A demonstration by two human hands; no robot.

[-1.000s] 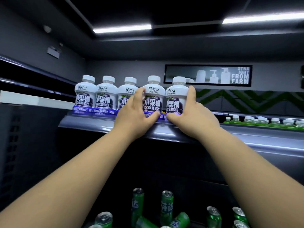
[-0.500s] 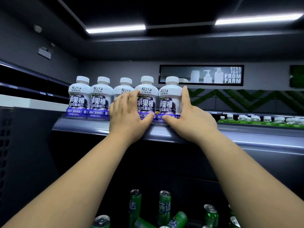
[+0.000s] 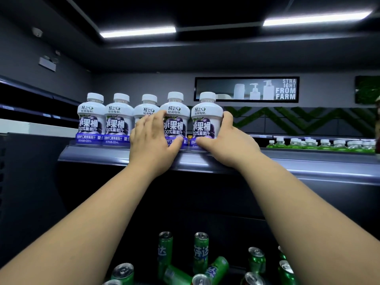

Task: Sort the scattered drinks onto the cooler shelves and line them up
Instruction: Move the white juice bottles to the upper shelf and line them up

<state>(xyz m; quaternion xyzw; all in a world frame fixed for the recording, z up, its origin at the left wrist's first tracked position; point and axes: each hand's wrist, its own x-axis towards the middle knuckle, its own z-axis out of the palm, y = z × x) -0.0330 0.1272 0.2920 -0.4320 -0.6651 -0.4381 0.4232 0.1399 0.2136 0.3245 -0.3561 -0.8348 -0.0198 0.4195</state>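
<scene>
Five white juice bottles (image 3: 90, 120) stand along the shelf edge (image 3: 92, 154). The left hand (image 3: 152, 140) cups the fourth bottle (image 3: 174, 118), fingers spread. The right hand (image 3: 228, 140) wraps the fifth bottle (image 3: 206, 118). Green cans (image 3: 200, 251) lie scattered well below.

There is only one view, from the camera on the person's head. It looks forward and a little upward into the cooler, so the dark ceiling with two long white light strips (image 3: 137, 32) fills the top. The grey metal shelf edge (image 3: 92, 155) with a row of white plastic juice bottles (image 3: 119, 118) stands near, at arm's reach. The green drink cans (image 3: 201, 251) lie low at the bottom border. No second view shares the scene.
</scene>
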